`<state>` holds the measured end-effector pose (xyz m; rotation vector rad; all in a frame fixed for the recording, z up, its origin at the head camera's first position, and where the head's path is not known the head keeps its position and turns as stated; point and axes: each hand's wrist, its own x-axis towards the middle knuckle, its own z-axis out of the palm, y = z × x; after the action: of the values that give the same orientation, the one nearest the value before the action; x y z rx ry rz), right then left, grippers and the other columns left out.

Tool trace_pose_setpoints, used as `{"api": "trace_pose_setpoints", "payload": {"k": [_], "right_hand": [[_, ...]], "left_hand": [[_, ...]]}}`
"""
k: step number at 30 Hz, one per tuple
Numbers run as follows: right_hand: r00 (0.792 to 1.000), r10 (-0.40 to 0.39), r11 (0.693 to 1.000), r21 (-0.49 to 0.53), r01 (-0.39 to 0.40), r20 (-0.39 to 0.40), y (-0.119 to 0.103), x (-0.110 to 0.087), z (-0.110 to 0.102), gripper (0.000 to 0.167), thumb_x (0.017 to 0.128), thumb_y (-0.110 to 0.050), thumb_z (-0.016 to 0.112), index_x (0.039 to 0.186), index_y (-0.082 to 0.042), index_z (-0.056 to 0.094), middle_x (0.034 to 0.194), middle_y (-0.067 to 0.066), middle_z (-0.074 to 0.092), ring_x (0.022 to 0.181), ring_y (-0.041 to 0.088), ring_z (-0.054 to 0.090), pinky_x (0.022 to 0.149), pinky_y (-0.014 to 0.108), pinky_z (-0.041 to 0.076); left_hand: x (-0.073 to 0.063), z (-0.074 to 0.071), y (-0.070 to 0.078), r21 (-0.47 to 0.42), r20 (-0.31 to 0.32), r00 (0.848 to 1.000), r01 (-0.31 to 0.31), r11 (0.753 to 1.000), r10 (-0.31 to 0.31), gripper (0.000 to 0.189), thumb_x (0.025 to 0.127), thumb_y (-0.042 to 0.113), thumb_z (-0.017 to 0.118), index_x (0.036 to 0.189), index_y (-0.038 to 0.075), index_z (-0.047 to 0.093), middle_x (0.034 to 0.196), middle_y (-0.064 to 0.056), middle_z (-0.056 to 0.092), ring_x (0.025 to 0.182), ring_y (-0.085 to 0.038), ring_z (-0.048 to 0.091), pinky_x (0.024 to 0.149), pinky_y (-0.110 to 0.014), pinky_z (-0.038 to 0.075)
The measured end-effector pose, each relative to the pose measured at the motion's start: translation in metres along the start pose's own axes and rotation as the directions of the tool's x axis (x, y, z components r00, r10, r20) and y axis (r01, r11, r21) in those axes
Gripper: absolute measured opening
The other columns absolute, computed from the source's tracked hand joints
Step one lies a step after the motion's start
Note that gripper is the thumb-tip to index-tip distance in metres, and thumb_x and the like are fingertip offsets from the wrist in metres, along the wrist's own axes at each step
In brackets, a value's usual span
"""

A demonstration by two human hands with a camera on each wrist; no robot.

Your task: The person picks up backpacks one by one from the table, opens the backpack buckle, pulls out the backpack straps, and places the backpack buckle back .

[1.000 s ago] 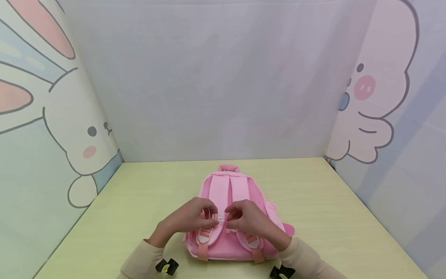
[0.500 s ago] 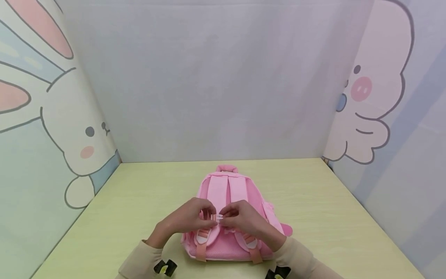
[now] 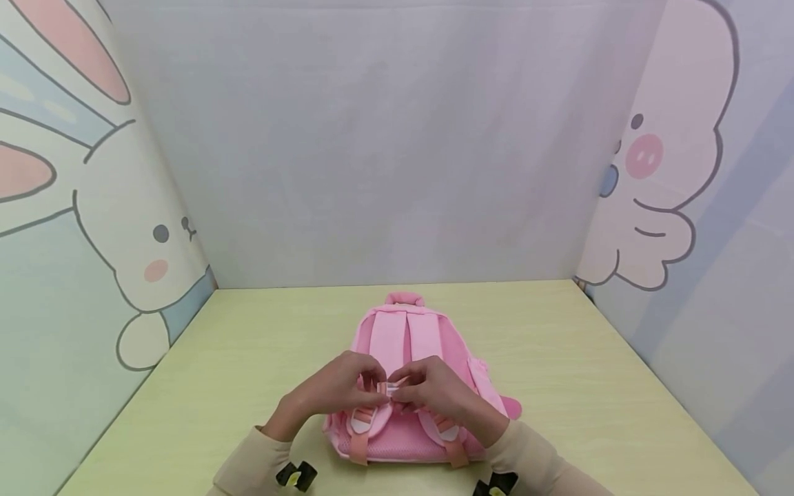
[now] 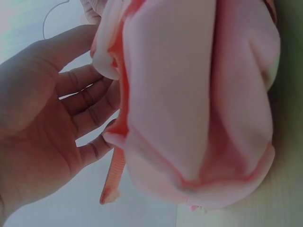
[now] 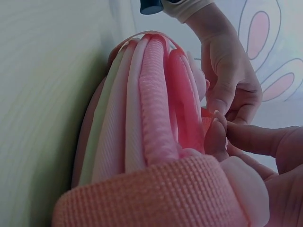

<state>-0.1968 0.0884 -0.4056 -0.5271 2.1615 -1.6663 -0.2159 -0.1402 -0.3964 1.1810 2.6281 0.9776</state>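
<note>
A pink backpack (image 3: 455, 344) lies on the table with its shoulder straps facing up. Over the straps, a small white side-release buckle (image 3: 391, 390) shows between the hands, its two halves meeting end to end. The left hand (image 3: 341, 382) pinches one half, which has orange-pink webbing, between thumb and fingers. From the other side, the right hand (image 3: 434, 387) pinches the opposite half, mostly hidden behind its fingers. In the right wrist view, the fingertips of the left hand (image 5: 232, 75) and the right hand (image 5: 293, 161) come together just above the padded strap (image 5: 187, 94).
The backpack rests on a pale yellow-green table (image 3: 260, 344). White strap adjusters (image 3: 362, 419) with orange webbing lie near its lower edge. A grey curtain wall (image 3: 397, 151) stands behind, and panels with a rabbit (image 3: 136, 262) and a pig (image 3: 676, 172) flank both sides.
The right hand has moved left toward the left hand. The gap between the buckle halves has closed, and the prongs that showed between them are now mostly inside the left half.
</note>
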Motion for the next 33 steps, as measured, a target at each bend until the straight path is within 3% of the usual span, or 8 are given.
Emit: {"api": "trace_pose_setpoints", "payload": {"k": [7, 14, 21, 33], "right_hand": [[0.999, 0.042, 0.995, 0.094, -0.042, -0.001, 0.001, 0.0, 0.0, 0.023, 0.092, -0.002, 0.069, 0.113, 0.007, 0.07, 0.084, 0.013, 0.071, 0.073, 0.021, 0.07, 0.07, 0.036, 0.059], [0.998, 0.067, 0.983, 0.17, -0.067, 0.004, 0.002, 0.001, -0.002, 0.024, 0.091, 0.0, 0.069, 0.113, 0.01, 0.068, 0.086, 0.016, 0.071, 0.073, 0.022, 0.07, 0.071, 0.036, 0.059], [0.996, 0.092, 0.971, 0.222, -0.09, 0.003, 0.003, 0.001, -0.004, 0.025, 0.091, 0.001, 0.069, 0.114, 0.01, 0.068, 0.087, 0.017, 0.071, 0.074, 0.022, 0.07, 0.072, 0.038, 0.059], [0.996, 0.091, 0.968, 0.235, -0.091, 0.009, 0.003, 0.002, -0.005, 0.023, 0.089, 0.004, 0.07, 0.111, 0.01, 0.069, 0.087, 0.014, 0.07, 0.074, 0.021, 0.07, 0.073, 0.038, 0.059]], "left_hand": [[-0.003, -0.003, -0.002, 0.005, 0.03, 0.999, 0.034, 0.999, -0.034, 0.012, 0.086, 0.021, 0.08, 0.093, 0.017, 0.07, 0.076, 0.014, 0.06, 0.07, -0.003, 0.056, 0.062, -0.023, 0.05], [-0.01, -0.013, -0.008, 0.009, 0.082, 0.996, 0.043, 0.999, -0.044, 0.009, 0.091, 0.026, 0.075, 0.091, 0.02, 0.069, 0.077, 0.013, 0.061, 0.071, -0.004, 0.057, 0.063, -0.023, 0.05], [-0.016, -0.024, -0.012, 0.073, 0.101, 0.994, 0.034, 0.997, -0.042, 0.012, 0.092, 0.026, 0.075, 0.09, 0.016, 0.068, 0.077, 0.012, 0.058, 0.071, -0.004, 0.054, 0.064, -0.023, 0.048], [-0.018, -0.027, -0.006, 0.075, 0.123, 0.989, 0.076, 0.994, -0.085, 0.009, 0.092, 0.02, 0.075, 0.087, 0.015, 0.068, 0.077, 0.011, 0.057, 0.071, -0.004, 0.051, 0.065, -0.024, 0.047]]}}
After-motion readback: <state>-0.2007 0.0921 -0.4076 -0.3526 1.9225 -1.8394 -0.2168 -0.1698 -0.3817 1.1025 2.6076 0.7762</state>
